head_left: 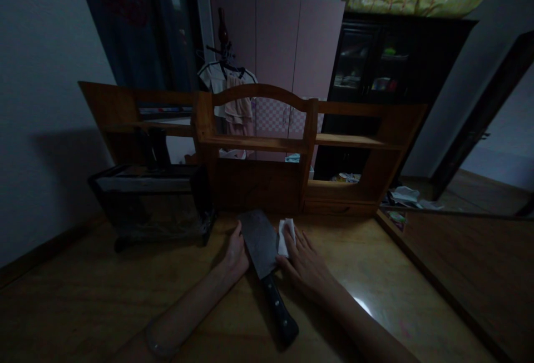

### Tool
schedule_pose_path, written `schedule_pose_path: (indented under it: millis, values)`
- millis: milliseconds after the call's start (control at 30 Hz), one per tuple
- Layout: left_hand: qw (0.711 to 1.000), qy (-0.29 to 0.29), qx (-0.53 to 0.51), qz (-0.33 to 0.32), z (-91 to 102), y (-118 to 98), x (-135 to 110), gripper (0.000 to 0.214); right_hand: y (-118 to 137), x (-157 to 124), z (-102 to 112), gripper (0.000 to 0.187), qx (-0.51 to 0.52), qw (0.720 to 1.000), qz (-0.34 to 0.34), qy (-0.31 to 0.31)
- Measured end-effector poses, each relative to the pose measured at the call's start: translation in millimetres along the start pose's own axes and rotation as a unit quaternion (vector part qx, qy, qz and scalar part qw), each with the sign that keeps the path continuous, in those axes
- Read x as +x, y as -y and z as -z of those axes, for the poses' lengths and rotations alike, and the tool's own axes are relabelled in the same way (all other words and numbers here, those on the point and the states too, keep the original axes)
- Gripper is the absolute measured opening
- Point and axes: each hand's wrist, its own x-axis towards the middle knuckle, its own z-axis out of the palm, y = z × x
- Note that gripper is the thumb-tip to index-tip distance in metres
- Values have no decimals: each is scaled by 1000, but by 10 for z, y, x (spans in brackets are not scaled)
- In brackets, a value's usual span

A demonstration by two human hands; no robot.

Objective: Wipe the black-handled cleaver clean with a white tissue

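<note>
one cleaver lies on the table, handle nearest; the left hand pinches its blade's edge. the right hand covers one tissue just beside; whether it's gripped, i can't tell. work seems underway, what's left unclear. beyond: one black rack, one wooden shelf.

worktop: yellowish wood, glare at right | back: wooden shelf unit, standing | left: dark knife holder, upright | middle: cleaver, white tissue, contact with surface unclear
</note>
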Motion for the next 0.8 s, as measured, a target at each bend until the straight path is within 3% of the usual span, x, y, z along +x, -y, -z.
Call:
schedule_pose_path:
  millis: [133,333,800]
  values:
    - [1000,-28,2,-12,1,1,8,56,140,11,146,71,45,998,41,-2]
    - [1000,-21,-1,12,25,9,21,55,404,-46,233,65,106,976,149,119]
    - [999,5,-31,16,8,4,15,60,355,-21,240,58,94,981,120,120]
